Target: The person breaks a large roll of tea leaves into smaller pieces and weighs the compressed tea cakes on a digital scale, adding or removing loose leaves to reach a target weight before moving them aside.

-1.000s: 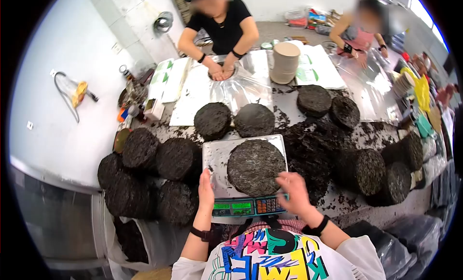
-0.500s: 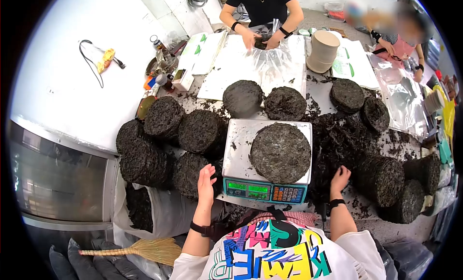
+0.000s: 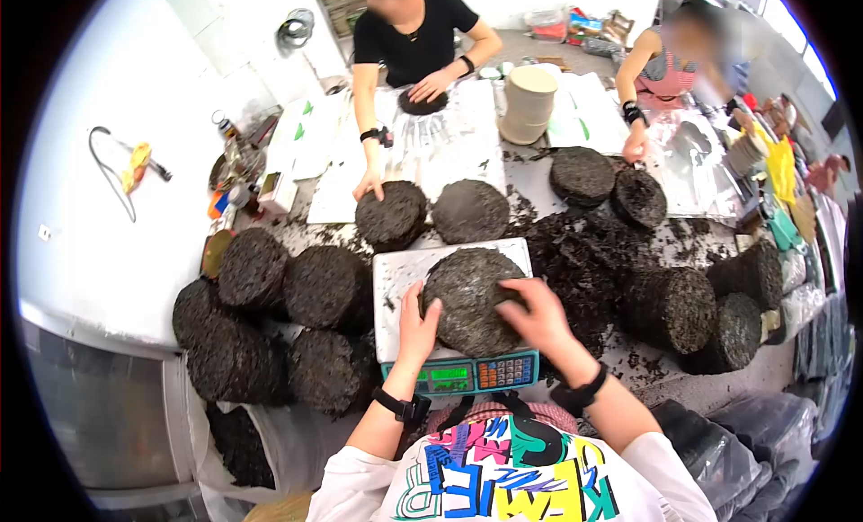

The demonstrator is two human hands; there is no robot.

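Observation:
A round, dark cake of pressed dried seaweed [image 3: 475,297] lies on the steel plate of a digital scale [image 3: 391,297] in front of me. My left hand [image 3: 418,326] is at the cake's left edge, thumb and fingers against its side. From the right, my right hand [image 3: 541,317] reaches over the cake's edge, its fingers bent and slightly blurred. Together the hands clasp the cake from both sides. The scale's green display is lit, but its digits are too blurred to read. Undersides of my fingers are hidden.
Several seaweed cakes stand at left [image 3: 328,287] and right [image 3: 670,308]. Loose seaweed [image 3: 580,270] lies right of the scale. Across the table, a person in black [image 3: 409,50] touches two cakes; another person's hand [image 3: 636,145] reaches toward a cake. A beige cylinder [image 3: 528,104] stands behind.
Both my hands have come in from beside the scale onto the cake. The person opposite now reaches to a cake behind the scale. The view has shifted.

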